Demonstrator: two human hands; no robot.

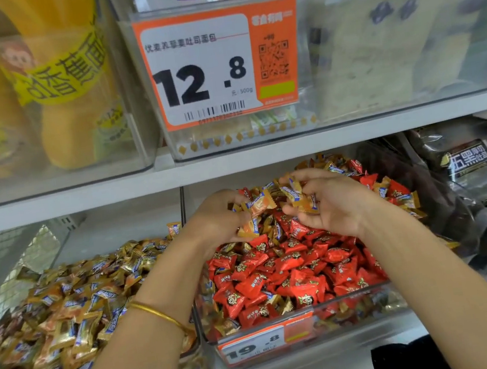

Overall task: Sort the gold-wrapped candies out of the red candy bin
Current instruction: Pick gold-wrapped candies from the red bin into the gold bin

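Observation:
A clear bin [338, 299] on the lower shelf holds red-wrapped candies [293, 267] with gold-wrapped candies [401, 194] mixed in at its back and right side. Both hands reach into the back of this bin. My left hand [216, 219] grips several gold-wrapped candies [257, 205] against its curled fingers. My right hand [328, 201] pinches more gold-wrapped candies [298, 197] between thumb and fingers. To the left stands a second bin [194, 364] filled with gold-wrapped candies [67, 316].
A clear divider wall [182, 204] separates the two bins. Dark packaged goods [476, 172] sit right of the red bin. The shelf edge [233, 164] above carries bins with yellow packets and a 12.8 price tag [205, 68]. A 19.8 tag [257, 343] fronts the red bin.

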